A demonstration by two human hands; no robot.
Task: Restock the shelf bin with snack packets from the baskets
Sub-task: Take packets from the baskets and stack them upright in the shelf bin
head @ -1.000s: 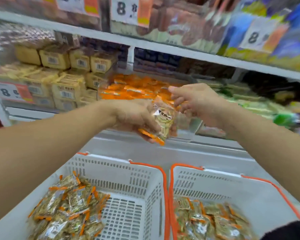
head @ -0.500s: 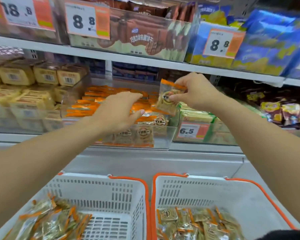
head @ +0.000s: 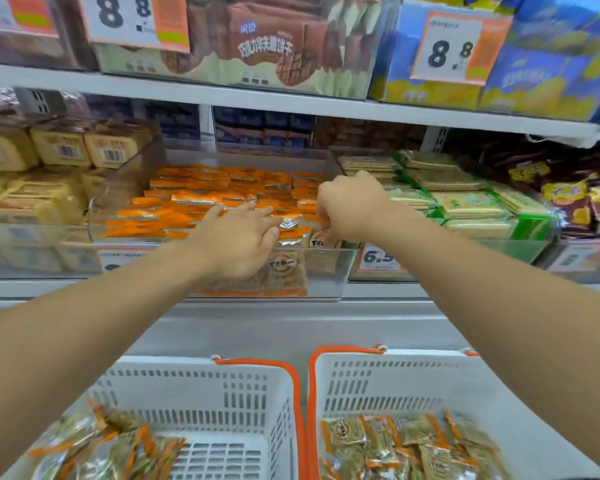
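Reaching over the front wall of the clear shelf bin (head: 326,271), both hands work among the orange-edged snack packets (head: 201,199) filling it. Left hand (head: 238,237) lies flat on the front rows, fingers straight and loosely spread; right hand (head: 352,206), at the bin's right front corner, curls down and pinches one packet (head: 317,241). Below the bin, the left basket (head: 222,393) and right basket (head: 413,382) both hold more packets.
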